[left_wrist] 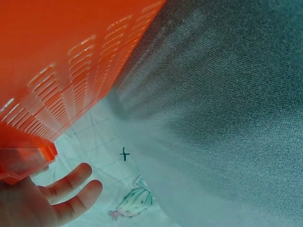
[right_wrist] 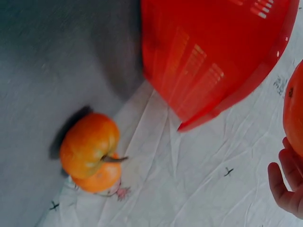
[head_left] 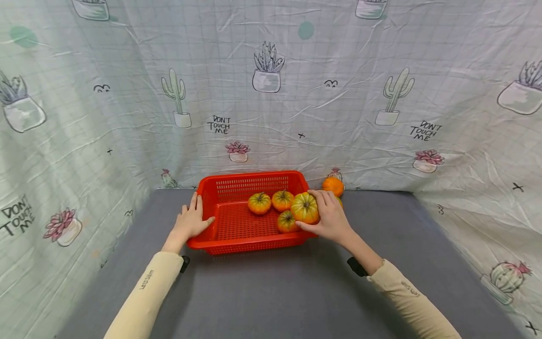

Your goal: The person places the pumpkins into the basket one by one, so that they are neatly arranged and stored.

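Note:
My right hand (head_left: 331, 219) grips a yellow-orange striped pumpkin (head_left: 304, 208) over the right end of the red plastic basket (head_left: 254, 243). In the right wrist view, only an edge of that pumpkin (right_wrist: 296, 111) shows, with curled fingers (right_wrist: 284, 182) by it. Three more small pumpkins (head_left: 259, 203) lie on the basket's right half. My left hand (head_left: 190, 221) rests on the left rim, thumb reaching inside; in the left wrist view, two fairly straight fingers (left_wrist: 78, 201) stick out past the basket's wall.
Outside the basket's right end, an orange pumpkin (head_left: 333, 186) stands at the back of the grey table (head_left: 271, 292). Another pumpkin (right_wrist: 90, 144) sits in front of it, mostly hidden by my right hand in the head view. A printed cloth (head_left: 305, 103) hangs behind and at both sides.

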`<state>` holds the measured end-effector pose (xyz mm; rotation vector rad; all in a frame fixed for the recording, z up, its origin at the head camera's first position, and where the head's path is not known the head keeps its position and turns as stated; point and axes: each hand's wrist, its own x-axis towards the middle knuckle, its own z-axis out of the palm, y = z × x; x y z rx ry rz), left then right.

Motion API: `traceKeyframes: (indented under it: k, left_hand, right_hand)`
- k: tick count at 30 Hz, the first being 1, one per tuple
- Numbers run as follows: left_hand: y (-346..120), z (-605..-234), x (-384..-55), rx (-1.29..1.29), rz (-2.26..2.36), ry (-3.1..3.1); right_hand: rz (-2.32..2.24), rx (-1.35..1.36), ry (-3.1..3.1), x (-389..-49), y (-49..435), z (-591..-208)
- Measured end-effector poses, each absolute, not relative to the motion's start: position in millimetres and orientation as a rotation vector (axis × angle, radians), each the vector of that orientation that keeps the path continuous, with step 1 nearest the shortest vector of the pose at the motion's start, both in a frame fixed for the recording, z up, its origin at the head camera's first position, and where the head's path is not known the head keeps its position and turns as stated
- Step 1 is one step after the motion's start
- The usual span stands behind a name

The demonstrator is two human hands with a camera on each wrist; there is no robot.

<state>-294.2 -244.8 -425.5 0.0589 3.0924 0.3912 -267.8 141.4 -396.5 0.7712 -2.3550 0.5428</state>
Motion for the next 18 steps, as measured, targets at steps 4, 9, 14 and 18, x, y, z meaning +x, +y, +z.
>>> traceKeyframes:
  k: [4, 9, 14, 18]
  left_hand:
    - [-245.2, -426.0, -293.9, 0.053, 0.394, 3.094]
    - [-244.8, -426.1, -293.8, 0.041, 0.397, 3.084]
    - [-244.1, -425.1, -294.1, 0.032, 0.407, 3.065]
    - [-243.4, -424.3, -294.7, 0.025, 0.415, 3.062]
  right_hand:
    - [0.548, 0.763, -2.374, -265.6, 130.8, -396.0]
    - [0.506, 0.762, -2.409, -264.0, 118.2, -394.2]
    - [0.415, 0.795, -2.470, -264.5, 105.3, -389.5]
    - [0.287, 0.860, -2.532, -266.8, 95.8, -383.2]
